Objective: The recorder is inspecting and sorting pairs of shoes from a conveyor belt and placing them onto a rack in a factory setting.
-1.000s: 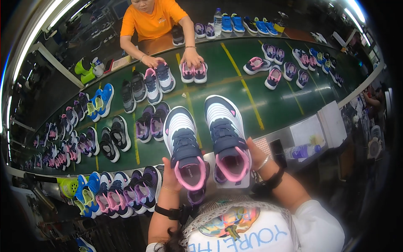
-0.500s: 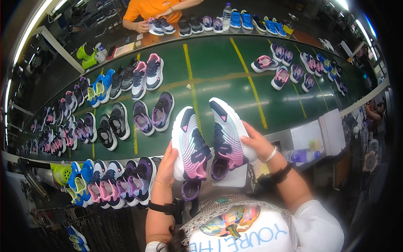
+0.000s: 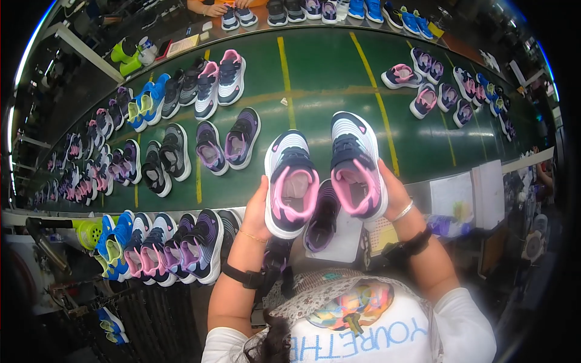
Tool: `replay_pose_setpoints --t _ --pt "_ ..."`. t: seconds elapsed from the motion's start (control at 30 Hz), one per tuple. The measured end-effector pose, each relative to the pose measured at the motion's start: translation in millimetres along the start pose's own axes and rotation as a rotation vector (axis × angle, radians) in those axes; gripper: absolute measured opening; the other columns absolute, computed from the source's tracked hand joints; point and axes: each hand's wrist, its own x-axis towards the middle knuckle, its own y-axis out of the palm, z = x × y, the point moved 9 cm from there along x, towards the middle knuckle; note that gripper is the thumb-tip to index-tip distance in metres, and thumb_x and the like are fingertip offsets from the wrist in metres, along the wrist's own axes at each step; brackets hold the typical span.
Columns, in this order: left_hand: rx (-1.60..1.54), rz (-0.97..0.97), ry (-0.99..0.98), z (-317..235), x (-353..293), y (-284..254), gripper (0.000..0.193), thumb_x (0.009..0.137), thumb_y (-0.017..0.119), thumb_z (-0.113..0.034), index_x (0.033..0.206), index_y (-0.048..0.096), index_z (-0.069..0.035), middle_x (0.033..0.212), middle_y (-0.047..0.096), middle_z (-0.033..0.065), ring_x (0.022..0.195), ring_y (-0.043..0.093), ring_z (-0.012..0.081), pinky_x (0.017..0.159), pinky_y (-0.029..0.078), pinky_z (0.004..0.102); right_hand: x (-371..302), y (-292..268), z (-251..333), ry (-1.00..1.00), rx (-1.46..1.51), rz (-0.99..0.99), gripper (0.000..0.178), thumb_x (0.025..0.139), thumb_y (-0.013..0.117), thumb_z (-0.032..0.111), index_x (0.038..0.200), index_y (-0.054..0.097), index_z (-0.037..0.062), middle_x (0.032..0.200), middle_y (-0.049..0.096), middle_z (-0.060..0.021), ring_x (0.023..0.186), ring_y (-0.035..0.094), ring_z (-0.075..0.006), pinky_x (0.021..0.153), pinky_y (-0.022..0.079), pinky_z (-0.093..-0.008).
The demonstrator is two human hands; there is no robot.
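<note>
In my left hand (image 3: pixel 259 207) is a navy-and-white sneaker (image 3: pixel 292 142) with a pink lining, gripped along its outer side. My right hand (image 3: pixel 395 192) grips the matching sneaker (image 3: pixel 346 144) by its opposite side. Both are held side by side above the near edge of the green conveyor (image 3: pixel 327 66), toes pointing away and openings facing me. The fingers under the soles are hidden. Below and between them sits a dark sneaker (image 3: pixel 321 224) with a purple lining, and part of another dark shoe (image 3: pixel 276 253) shows near my left wrist.
Pairs of sneakers line the conveyor's left side, including a black-purple pair (image 3: pixel 241 142). More pairs stand on a left-hand rack (image 3: pixel 203 248) and at the far right. Papers (image 3: pixel 451 196) and a purple-labelled bottle (image 3: pixel 446 226) lie at right. Across the belt, a person's hands (image 3: pixel 230 11) hold shoes.
Both held sneakers have tilted, so their pink-lined openings now face me instead of their outer sides. My view has dipped, with the far side shifting upward.
</note>
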Motion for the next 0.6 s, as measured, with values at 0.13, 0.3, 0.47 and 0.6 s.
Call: replay_pose_setpoints --t 0.13,0.3,0.47,0.6 --pt "-0.217 -0.032 -0.057 16.4 21.6 0.0 0.046 0.091 0.032 -0.037 0.121 0.042 -0.004 0.11 0.053 0.0191 0.097 0.053 0.0369 0.083 0.045 0.0472 16.9 -6.7 -22.7 -0.076 0.293 -0.121 0.046 0.086 0.049 0.031 0.124 0.039 0.0076 0.111 0.051 -0.0154 0.095 0.055 -0.0333 0.079 0.048 -0.0398" --pt "-0.212 -0.174 -0.021 17.0 33.8 -3.4 0.043 0.092 0.031 -0.035 0.119 0.043 -0.004 0.108 0.053 0.0189 0.097 0.053 0.0376 0.082 0.045 0.0475 29.2 -3.3 -36.8 -0.054 0.328 -0.086 0.044 0.092 0.034 0.039 0.12 0.045 0.0071 0.112 0.055 -0.0105 0.101 0.055 -0.0243 0.088 0.045 -0.0386" --pt "-0.259 -0.075 0.009 12.8 51.7 0.1 0.041 0.09 0.034 -0.028 0.121 0.044 -0.004 0.117 0.051 0.0192 0.106 0.05 0.0377 0.091 0.039 0.0513 37.8 4.1 -33.7 -0.047 0.341 -0.069 0.048 0.093 0.028 0.041 0.124 0.041 0.0065 0.118 0.051 -0.0128 0.106 0.052 -0.0257 0.09 0.043 -0.0393" --pt "-0.076 -0.195 0.082 1.8 70.8 -17.0 0.043 0.094 0.031 -0.037 0.124 0.04 -0.007 0.119 0.049 0.0107 0.107 0.05 0.0258 0.093 0.04 0.0391 51.6 -5.1 -19.9 -0.113 0.271 -0.139 0.044 0.091 0.041 0.037 0.126 0.04 0.0103 0.118 0.051 -0.0094 0.105 0.052 -0.0225 0.091 0.042 -0.037"
